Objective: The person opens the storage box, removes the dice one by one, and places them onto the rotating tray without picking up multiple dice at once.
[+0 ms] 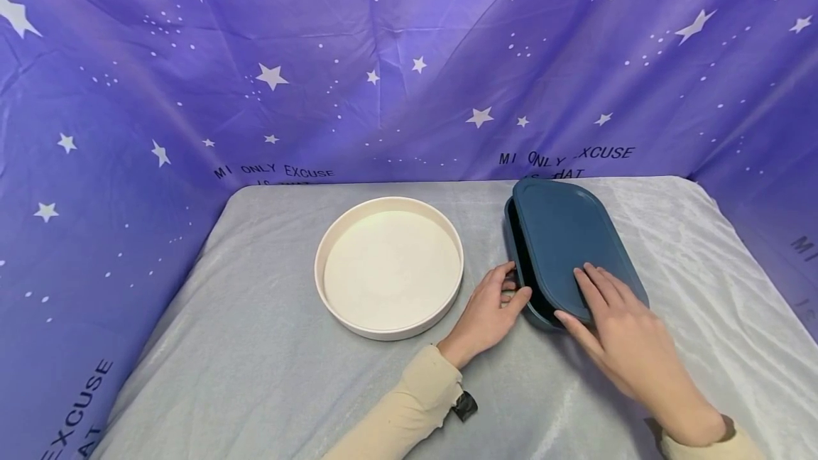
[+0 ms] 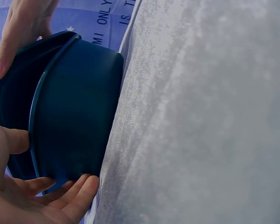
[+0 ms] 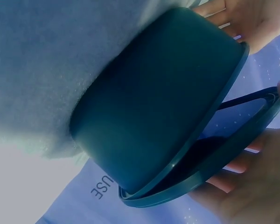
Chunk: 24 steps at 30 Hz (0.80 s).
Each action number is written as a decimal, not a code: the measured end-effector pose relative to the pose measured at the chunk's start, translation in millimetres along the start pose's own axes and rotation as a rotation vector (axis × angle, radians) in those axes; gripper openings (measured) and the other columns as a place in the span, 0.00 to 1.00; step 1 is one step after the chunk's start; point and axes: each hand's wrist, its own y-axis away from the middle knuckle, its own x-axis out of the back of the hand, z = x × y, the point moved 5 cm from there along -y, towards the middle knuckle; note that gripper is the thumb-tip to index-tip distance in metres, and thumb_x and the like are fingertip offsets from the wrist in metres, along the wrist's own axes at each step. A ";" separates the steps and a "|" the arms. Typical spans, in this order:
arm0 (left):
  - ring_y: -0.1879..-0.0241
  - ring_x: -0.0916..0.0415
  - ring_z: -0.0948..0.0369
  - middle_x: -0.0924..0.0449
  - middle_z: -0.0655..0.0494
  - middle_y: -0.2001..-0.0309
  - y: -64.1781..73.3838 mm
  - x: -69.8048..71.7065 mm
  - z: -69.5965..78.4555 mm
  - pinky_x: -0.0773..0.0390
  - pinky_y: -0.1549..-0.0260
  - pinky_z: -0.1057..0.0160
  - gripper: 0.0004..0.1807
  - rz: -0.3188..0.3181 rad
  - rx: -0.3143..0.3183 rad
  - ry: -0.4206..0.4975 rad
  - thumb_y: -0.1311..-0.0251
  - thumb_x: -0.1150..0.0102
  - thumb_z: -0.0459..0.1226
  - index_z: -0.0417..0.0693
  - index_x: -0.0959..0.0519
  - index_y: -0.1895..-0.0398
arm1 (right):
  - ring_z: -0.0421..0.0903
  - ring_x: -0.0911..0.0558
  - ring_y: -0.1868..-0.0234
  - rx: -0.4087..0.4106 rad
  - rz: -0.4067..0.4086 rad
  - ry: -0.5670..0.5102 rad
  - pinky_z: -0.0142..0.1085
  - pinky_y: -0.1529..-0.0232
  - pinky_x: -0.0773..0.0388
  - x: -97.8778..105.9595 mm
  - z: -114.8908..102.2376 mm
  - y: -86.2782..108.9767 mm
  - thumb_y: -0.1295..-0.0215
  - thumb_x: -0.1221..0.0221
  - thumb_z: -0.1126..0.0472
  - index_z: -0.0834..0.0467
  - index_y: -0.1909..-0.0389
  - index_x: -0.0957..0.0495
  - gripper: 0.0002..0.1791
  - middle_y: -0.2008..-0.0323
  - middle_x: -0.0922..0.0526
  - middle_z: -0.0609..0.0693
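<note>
A dark blue rectangular container (image 1: 511,233) with rounded corners stands on the right of the table. Its matching lid (image 1: 562,226) lies askew over it, tilted, leaving a dark gap along the left and near side. My left hand (image 1: 488,307) holds the container's near left corner, thumb at the rim (image 2: 32,126) and fingers along the outer wall. My right hand (image 1: 629,339) grips the lid's near end, fingers spread on top and thumb at the edge. The container's inside is mostly hidden; the right wrist view shows the lid apart from the rim at one end.
A round cream tray (image 1: 393,268) with a low wall sits left of the container, close to my left forearm. Grey plush cloth (image 1: 255,346) covers the table. A purple star-printed curtain (image 1: 383,91) hangs behind and along the sides.
</note>
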 end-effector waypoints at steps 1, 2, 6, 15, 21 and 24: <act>0.46 0.23 0.67 0.30 0.55 0.36 0.2 0.1 0.0 0.21 0.48 0.72 0.31 0.000 0.002 0.003 0.26 0.52 0.53 0.52 0.39 0.25 | 0.64 0.26 0.39 -0.003 0.002 -0.002 0.62 0.53 0.21 0.6 0.5 -0.1 0.35 0.40 0.39 0.67 0.37 0.27 0.38 0.39 0.24 0.65; 0.46 0.24 0.67 0.30 0.55 0.36 0.1 0.2 -0.2 0.21 0.48 0.72 0.32 0.000 0.003 0.005 0.27 0.52 0.53 0.52 0.39 0.25 | 0.64 0.26 0.39 -0.008 0.002 -0.005 0.63 0.53 0.21 1.2 1.2 -0.2 0.35 0.40 0.39 0.66 0.37 0.27 0.38 0.39 0.24 0.64; 0.46 0.24 0.67 0.30 0.56 0.36 0.1 0.3 -0.6 0.21 0.49 0.72 0.32 -0.004 0.004 0.013 0.27 0.51 0.54 0.52 0.39 0.25 | 0.63 0.26 0.39 -0.043 -0.011 -0.018 0.64 0.57 0.21 4.4 3.5 0.3 0.37 0.37 0.43 0.65 0.36 0.27 0.37 0.37 0.25 0.63; 0.47 0.23 0.66 0.28 0.54 0.37 -0.6 0.2 0.0 0.21 0.48 0.72 0.31 0.001 -0.014 0.009 0.27 0.50 0.52 0.49 0.38 0.26 | 0.62 0.23 0.42 -0.085 0.046 -0.080 0.61 0.63 0.20 12.5 10.0 2.2 0.42 0.32 0.49 0.59 0.35 0.26 0.34 0.38 0.23 0.58; 0.47 0.23 0.67 0.28 0.55 0.37 -1.4 0.1 -0.4 0.21 0.48 0.73 0.30 0.005 -0.011 0.002 0.27 0.50 0.51 0.51 0.37 0.26 | 0.61 0.22 0.43 -0.104 0.099 -0.125 0.50 0.49 0.25 18.0 12.9 2.8 0.39 0.33 0.52 0.56 0.36 0.25 0.31 0.40 0.21 0.57; 0.47 0.23 0.67 0.28 0.54 0.37 -1.7 0.1 -0.2 0.21 0.48 0.73 0.30 0.007 -0.012 0.008 0.27 0.49 0.51 0.51 0.37 0.27 | 0.61 0.22 0.43 -0.111 0.121 -0.139 0.36 0.35 0.29 20.6 15.0 3.5 0.38 0.34 0.53 0.56 0.35 0.25 0.30 0.40 0.20 0.56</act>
